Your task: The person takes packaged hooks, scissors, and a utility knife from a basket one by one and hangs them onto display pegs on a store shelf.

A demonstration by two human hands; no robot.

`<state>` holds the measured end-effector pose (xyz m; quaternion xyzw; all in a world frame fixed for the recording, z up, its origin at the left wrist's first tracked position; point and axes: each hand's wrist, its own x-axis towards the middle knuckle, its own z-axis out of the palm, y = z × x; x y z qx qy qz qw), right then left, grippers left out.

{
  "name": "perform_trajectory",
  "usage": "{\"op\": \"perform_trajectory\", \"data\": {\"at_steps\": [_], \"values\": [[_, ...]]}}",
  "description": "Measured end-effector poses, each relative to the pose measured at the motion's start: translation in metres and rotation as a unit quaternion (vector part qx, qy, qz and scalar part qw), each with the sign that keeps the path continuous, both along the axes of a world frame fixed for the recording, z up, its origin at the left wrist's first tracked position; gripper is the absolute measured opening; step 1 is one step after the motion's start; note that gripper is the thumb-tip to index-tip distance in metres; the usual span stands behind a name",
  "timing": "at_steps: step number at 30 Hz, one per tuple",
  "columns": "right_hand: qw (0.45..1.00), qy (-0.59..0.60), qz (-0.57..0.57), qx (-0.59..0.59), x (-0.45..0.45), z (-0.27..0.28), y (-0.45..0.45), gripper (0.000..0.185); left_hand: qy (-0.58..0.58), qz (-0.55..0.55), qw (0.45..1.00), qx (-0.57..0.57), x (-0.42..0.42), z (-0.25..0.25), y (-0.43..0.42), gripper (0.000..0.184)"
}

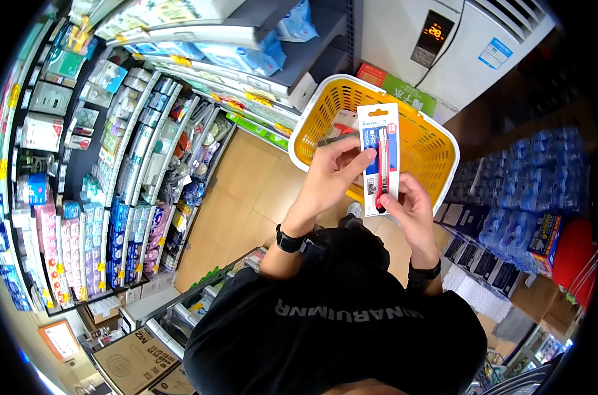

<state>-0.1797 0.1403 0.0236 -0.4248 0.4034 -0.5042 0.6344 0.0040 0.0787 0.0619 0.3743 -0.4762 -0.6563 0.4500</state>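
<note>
A utility knife in a blister pack (382, 158), red and silver on a blue and white card, is held upright between my two hands. My left hand (338, 168) pinches the card's left edge with the thumb across its front. Lower down on the right side, my right hand (409, 209) grips the card, its thumb near the knife's red end. Just beyond and below the pack is a yellow basket with a white rim (449, 141). Inside the basket, a red and white packaged item (344, 126) shows partly behind the pack and my left hand.
Shelves of packaged goods (124, 217) line the left side. A white appliance with a lit display (434, 33) stands behind the basket, beside a green carton (411, 99). Stacked bottled water packs (529, 184) are on the right. Wooden flooring (246, 191) lies between shelves and basket.
</note>
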Motion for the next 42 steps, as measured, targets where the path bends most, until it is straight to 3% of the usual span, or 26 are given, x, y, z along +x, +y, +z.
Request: {"op": "perform_trajectory", "data": {"at_steps": [11, 15, 25, 31, 42], "values": [[0.991, 0.013, 0.128, -0.038, 0.125, 0.018, 0.02, 0.022, 0.023, 0.131, 0.989, -0.061, 0.139, -0.001, 0.059, 0.016], [0.977, 0.007, 0.211, -0.033, 0.201, 0.015, 0.031, 0.02, 0.048, 0.192, 0.977, -0.082, 0.219, 0.0, 0.098, 0.028], [0.917, 0.021, 0.399, -0.019, 0.385, 0.012, 0.073, 0.024, 0.02, 0.431, 0.894, -0.121, 0.387, 0.0, 0.212, 0.03], [0.875, 0.038, 0.482, -0.013, 0.452, 0.013, 0.088, 0.025, 0.042, 0.532, 0.836, -0.13, 0.439, -0.01, 0.249, 0.024], [0.823, 0.08, 0.562, -0.03, 0.54, 0.006, 0.042, 0.018, 0.048, 0.589, 0.797, -0.122, 0.508, -0.016, 0.239, 0.023]]}}
